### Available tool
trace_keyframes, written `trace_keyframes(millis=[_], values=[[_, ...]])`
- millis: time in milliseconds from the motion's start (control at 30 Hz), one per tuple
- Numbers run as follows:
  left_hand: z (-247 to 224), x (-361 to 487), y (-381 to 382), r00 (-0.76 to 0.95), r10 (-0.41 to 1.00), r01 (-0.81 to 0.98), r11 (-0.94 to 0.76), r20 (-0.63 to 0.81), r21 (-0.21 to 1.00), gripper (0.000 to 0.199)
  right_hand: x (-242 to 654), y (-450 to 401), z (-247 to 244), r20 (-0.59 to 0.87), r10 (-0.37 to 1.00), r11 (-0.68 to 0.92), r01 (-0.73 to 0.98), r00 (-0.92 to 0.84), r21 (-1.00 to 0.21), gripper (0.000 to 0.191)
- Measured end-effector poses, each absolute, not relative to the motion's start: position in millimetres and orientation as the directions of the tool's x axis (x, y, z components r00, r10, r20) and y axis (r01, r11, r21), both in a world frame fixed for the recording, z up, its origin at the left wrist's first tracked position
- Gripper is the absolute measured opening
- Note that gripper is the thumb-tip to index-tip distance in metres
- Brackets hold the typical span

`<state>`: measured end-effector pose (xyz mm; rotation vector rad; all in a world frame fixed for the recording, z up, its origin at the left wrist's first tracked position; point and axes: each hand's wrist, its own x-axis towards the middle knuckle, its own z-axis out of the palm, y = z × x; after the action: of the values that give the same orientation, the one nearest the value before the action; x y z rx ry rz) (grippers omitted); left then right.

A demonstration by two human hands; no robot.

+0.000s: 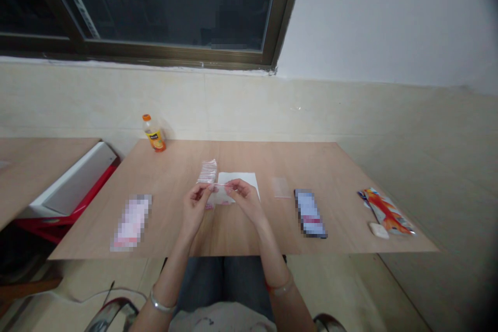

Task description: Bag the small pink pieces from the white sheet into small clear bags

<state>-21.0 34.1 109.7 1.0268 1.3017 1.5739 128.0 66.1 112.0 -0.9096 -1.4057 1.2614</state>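
Between my two hands is a small clear zip bag (pixel 220 195), its reddish top edge stretched level. My left hand (pixel 194 206) pinches the left end of that edge between thumb and fingers. At the other end, my right hand (pixel 246 201) pinches it the same way. A white sheet of paper (pixel 249 180) lies on the table behind and under the bag. Just beyond my left hand is a stack of clear bags (pixel 208 170). Some small pink bits show near my left fingertips, too small to make out.
Right of the paper lies a flat clear bag (pixel 280 187), then a phone (pixel 310 213). An orange fish-patterned packet (pixel 390 211) and a white case (pixel 378 230) are at the far right. A blurred pink-white rectangle (pixel 132 222) lies left; a juice bottle (pixel 155 136) stands behind.
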Motion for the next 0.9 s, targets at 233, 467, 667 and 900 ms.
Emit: trace_keyframes(millis=[233,467,667,900], values=[[114.9,-24.0,42.2,-0.272,0.957,-0.069,-0.121,0.098,0.990,0.024,127.0,70.8,108.9,0.241,0.953,0.234,-0.060,-0.184,-0.970,0.018],[116.6,-34.9,55.7,-0.221,0.968,-0.028,-0.129,0.119,0.991,0.024,131.7,83.3,109.3,0.249,0.960,0.244,-0.057,-0.130,-0.968,0.016],[119.0,-32.8,62.1,-0.239,0.958,0.034,-0.154,0.158,0.987,0.024,124.9,93.2,104.7,0.171,0.974,0.150,-0.143,-0.148,-0.978,0.022],[118.7,-30.9,67.8,-0.210,0.969,0.016,-0.129,0.129,0.992,0.025,116.2,97.2,111.1,0.201,0.974,0.190,-0.108,-0.104,-0.976,0.020]])
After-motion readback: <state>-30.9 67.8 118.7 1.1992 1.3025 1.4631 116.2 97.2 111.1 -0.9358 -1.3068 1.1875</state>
